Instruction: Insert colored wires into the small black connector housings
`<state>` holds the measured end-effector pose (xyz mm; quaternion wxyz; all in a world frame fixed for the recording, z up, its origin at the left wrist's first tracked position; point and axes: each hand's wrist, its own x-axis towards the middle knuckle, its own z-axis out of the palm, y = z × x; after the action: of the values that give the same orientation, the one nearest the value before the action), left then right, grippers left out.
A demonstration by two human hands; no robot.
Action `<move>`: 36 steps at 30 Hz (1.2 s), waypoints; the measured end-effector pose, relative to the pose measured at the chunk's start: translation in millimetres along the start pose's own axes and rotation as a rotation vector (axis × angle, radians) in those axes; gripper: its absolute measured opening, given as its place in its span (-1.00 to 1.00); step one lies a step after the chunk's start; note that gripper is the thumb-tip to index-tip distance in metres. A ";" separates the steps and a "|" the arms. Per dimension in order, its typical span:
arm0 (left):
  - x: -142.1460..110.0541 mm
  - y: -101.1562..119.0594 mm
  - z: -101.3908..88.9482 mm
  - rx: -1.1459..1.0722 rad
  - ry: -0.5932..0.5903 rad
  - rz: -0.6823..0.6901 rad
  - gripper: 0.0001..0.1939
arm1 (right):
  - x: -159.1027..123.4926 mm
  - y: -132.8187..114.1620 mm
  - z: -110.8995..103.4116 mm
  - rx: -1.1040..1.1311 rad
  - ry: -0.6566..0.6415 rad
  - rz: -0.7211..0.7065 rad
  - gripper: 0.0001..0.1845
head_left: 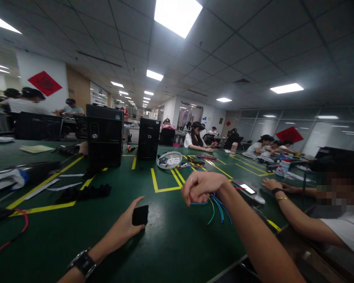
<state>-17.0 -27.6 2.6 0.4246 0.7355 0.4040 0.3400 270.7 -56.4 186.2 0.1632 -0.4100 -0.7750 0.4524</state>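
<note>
My left hand (128,221) grips a small flat black square piece (140,215) by its edges, fingers at the top and thumb along the bottom, over the green table (171,255). What the piece is made of I cannot make out. To the right, my right hand (204,186) hangs above the table, wrist bent, fingers curled inward. Whatever those fingers may hold is hidden. Just beyond and below it lie several loose blue and green wires (222,212); whether the hand touches them I cannot tell.
Two black computer cases (104,135) stand at the back. Before them is a white plastic basket (169,160). Black strips (85,193) and white paper strips lie at left. A co-worker's hands (275,184) rest at right, near a lit phone (247,188) and a white mouse (259,199).
</note>
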 end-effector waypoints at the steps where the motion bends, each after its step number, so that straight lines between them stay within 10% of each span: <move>1: -0.2 -0.6 0.6 0.000 -0.005 0.015 -0.18 | 4.8 2.6 13.4 0.042 -0.155 0.011 -0.64; 7: 3.9 1.5 -0.3 -0.112 0.053 0.035 -0.29 | 56.9 21.5 78.6 0.353 -0.463 0.006 -0.56; 17: 14.4 5.6 -15.8 -0.690 0.311 -0.094 -0.26 | 148.5 84.6 148.3 0.439 0.628 -0.183 -0.81; 27: 16.4 2.5 -17.9 -0.925 0.351 -0.158 -0.64 | 134.0 92.3 157.5 -0.141 0.762 -0.172 -0.77; 36: 20.8 -6.7 -23.7 -0.841 0.483 -0.183 -0.68 | 130.6 88.3 147.8 -0.206 0.817 -0.128 -0.76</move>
<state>-29.8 1.2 9.5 0.6070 0.3619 0.3816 0.5957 141.8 -15.5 17.7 0.4431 -0.5207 -0.7116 0.1620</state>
